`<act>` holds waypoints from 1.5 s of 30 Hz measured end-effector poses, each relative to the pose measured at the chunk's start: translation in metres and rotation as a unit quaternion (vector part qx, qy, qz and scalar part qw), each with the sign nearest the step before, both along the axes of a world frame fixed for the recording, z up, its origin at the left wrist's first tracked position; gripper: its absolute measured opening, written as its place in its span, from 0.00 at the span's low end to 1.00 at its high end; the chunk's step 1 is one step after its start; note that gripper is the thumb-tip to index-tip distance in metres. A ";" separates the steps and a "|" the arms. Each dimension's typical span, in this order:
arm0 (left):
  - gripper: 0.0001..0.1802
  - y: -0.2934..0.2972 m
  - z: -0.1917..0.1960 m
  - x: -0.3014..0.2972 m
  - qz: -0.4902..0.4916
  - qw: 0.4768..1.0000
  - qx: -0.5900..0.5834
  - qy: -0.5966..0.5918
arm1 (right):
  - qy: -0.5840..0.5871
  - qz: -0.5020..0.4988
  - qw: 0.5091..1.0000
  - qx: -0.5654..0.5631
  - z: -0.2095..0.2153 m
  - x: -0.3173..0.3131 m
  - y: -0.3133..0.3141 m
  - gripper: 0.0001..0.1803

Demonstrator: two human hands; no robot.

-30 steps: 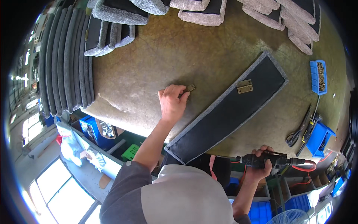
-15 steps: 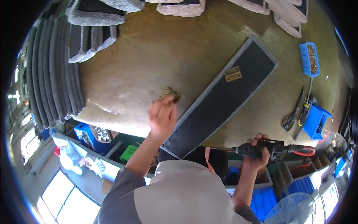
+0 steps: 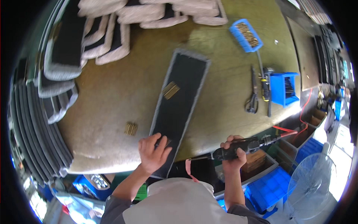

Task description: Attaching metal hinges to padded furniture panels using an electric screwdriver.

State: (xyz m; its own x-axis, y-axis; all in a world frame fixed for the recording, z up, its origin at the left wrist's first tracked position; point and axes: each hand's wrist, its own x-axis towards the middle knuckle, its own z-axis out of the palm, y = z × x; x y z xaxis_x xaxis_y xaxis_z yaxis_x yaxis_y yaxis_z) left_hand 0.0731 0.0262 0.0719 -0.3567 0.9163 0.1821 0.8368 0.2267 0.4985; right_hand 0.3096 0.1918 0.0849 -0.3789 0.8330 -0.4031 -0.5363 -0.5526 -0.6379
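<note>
Over a half-hidden hinge (image 3: 167,142) on the dark panel (image 3: 181,106) with left grip (image 3: 153,152), cannot tell if pinched; clamped round a power driver (image 3: 251,146) with right grip (image 3: 234,158).

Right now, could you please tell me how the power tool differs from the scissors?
The power tool is held in the right grip, while the scissors lie on the table. The power tool points toward the picture's left, the scissors toward its top. The power tool is thick-bodied, whereas the scissors are slim. Both look mostly dark.
</note>
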 end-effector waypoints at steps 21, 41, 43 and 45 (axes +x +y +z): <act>0.16 0.536 -0.017 0.019 -0.071 0.971 -0.182 0.137 | 0.062 -0.159 0.985 -0.012 0.008 0.138 0.172 0.26; 0.08 0.542 -0.011 0.006 -0.179 0.948 -0.191 0.183 | 0.085 -0.152 0.983 -0.052 0.020 0.104 0.197 0.25; 0.10 0.544 -0.015 0.001 -0.184 0.959 -0.162 0.140 | 0.075 -0.167 0.982 -0.044 0.023 0.097 0.197 0.24; 0.07 0.542 -0.019 -0.006 -0.197 0.961 -0.147 0.129 | 0.083 -0.154 0.984 -0.033 0.026 0.091 0.201 0.24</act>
